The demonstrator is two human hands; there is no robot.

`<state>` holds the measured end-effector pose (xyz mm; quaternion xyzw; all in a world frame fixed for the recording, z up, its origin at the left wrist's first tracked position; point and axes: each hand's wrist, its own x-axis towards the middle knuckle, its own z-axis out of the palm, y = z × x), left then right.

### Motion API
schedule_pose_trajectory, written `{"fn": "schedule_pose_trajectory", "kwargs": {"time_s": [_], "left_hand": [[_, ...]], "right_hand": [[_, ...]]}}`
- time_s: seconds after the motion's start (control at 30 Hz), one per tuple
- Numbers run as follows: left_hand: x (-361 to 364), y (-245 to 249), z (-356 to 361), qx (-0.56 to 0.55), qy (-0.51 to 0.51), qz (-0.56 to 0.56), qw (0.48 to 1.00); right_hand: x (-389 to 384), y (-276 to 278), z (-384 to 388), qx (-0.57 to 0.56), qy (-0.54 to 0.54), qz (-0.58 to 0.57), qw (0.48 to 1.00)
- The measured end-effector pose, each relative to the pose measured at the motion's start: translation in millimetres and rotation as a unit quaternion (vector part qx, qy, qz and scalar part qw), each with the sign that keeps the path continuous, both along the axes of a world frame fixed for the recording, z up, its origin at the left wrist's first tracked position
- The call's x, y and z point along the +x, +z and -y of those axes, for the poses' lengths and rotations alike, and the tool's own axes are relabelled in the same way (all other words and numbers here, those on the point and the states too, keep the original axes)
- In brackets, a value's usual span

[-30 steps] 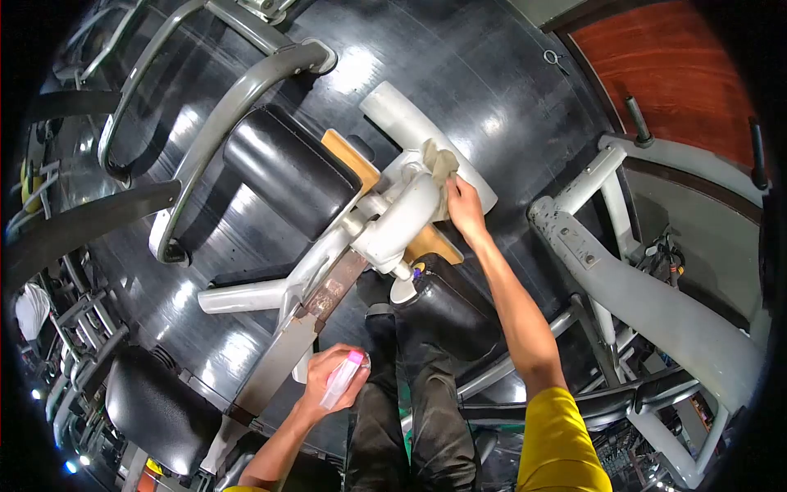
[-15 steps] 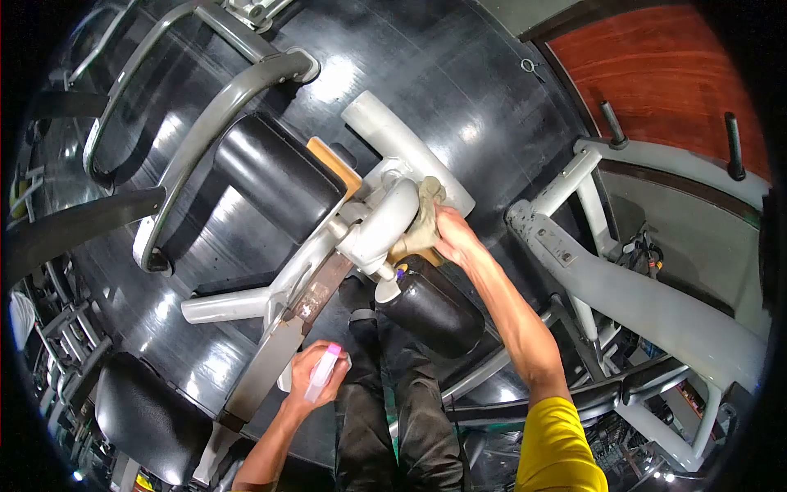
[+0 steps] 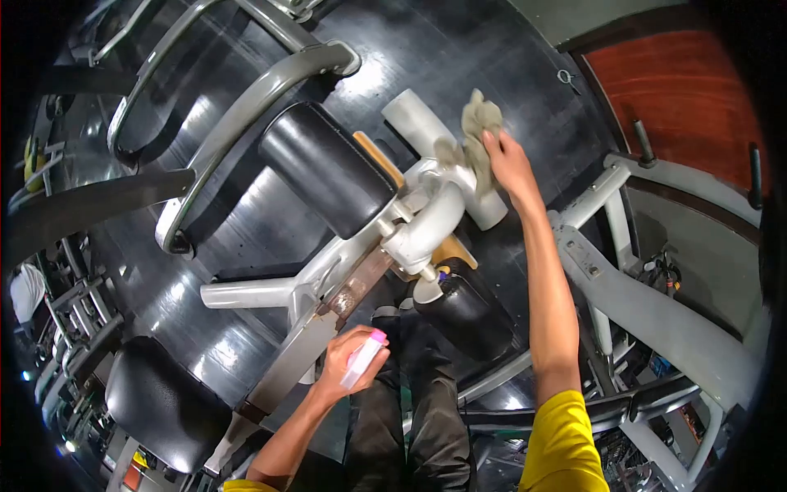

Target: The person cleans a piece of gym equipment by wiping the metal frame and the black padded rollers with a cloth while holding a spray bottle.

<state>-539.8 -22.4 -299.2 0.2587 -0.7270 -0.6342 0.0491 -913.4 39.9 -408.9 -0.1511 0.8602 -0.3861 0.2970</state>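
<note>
Of the bottle (image 3: 365, 355) I saw only the pink cap; my left hand (image 3: 343, 366) clenched round the rest. My right hand (image 3: 512, 168) grasped the cloth (image 3: 477, 119), bunched beyond the fingers (image 3: 493, 143) on the tube (image 3: 410, 112).

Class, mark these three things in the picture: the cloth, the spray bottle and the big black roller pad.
cloth (image 3: 474, 116): head view, on its bunched upper part.
spray bottle (image 3: 361, 359): head view, on its pale body.
black roller pad (image 3: 328, 168): head view, on its curved side.

Two hands (image 3: 510, 166) (image 3: 346, 361), one cloth (image 3: 475, 135), one spray bottle (image 3: 363, 358), three black pads (image 3: 328, 168) (image 3: 469, 316) (image 3: 164, 402)
</note>
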Motion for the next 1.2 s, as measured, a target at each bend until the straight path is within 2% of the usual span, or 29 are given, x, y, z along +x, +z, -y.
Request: {"fn": "schedule_pose_trajectory", "kwargs": {"time_s": [0.07, 0.13, 0.2, 0.23, 0.27, 0.33, 0.43, 0.53, 0.6, 0.63, 0.67, 0.73, 0.8, 0.83, 0.87, 0.97, 1.07, 1.13, 1.2], "left_hand": [[0, -3, 2, -0.009, -0.008, 0.007, 1.0], [2, -4, 2, 0.003, -0.012, 0.021, 1.0], [2, -7, 2, 0.006, -0.004, 0.026, 1.0], [1, -8, 3, 0.005, -0.005, 0.029, 1.0], [1, -8, 3, 0.006, -0.007, 0.031, 0.999], [1, -10, 4, 0.011, -0.005, 0.029, 1.0], [1, -7, 4, 0.021, 0.003, 0.028, 0.999], [-2, -4, 6, 0.028, 0.009, 0.03, 0.999], [-3, -3, 5, 0.036, 0.011, 0.032, 0.999], [-3, -4, 5, 0.031, 0.014, 0.025, 0.999], [-2, -4, 6, 0.026, 0.016, 0.02, 0.999], [-2, -3, 7, 0.024, 0.018, 0.02, 0.999], [-2, -3, 9, 0.024, 0.019, 0.015, 0.999], [-2, -3, 10, 0.036, 0.037, 0.015, 0.999], [-1, -3, 10, 0.049, 0.056, 0.015, 0.997], [-1, 1, 19, 0.029, 0.063, 0.02, 0.997], [3, 1, 23, 0.03, 0.079, 0.018, 0.996], [2, 4, 25, 0.092, 0.128, 0.028, 0.987], [0, 1, 25, 0.051, 0.114, -0.005, 0.992]], "right_hand": [[-21, -76, 31, 0.117, 0.106, -0.025, 0.987], [-21, -126, 52, 0.171, 0.231, 0.032, 0.957], [-9, -145, 61, 0.279, 0.39, 0.173, 0.861], [5, -156, 65, 0.358, 0.443, 0.132, 0.811], [13, -164, 68, 0.374, 0.458, 0.116, 0.798], [21, -141, 87, 0.457, 0.448, 0.144, 0.755], [26, -50, 94, 0.42, 0.467, 0.124, 0.768], [39, -17, 71, 0.38, 0.501, 0.058, 0.775], [57, 18, 59, 0.375, 0.439, 0.001, 0.817], [67, 23, 43, 0.297, 0.422, -0.056, 0.855], [75, 27, 33, 0.296, 0.42, -0.056, 0.856], [94, 38, 19, 0.187, 0.334, -0.132, 0.914], [120, 56, 15, 0.17, 0.265, -0.181, 0.932], [130, 65, 16, 0.188, 0.239, -0.164, 0.939], [145, 64, 10, 0.152, 0.194, -0.2, 0.948], [184, 75, -1, 0.116, 0.141, -0.23, 0.956], [211, 82, -13, 0.116, 0.16, -0.207, 0.958], [228, 79, -26, 0.099, 0.148, -0.206, 0.962], [243, 72, -38, 0.07, 0.233, -0.248, 0.938]]}}
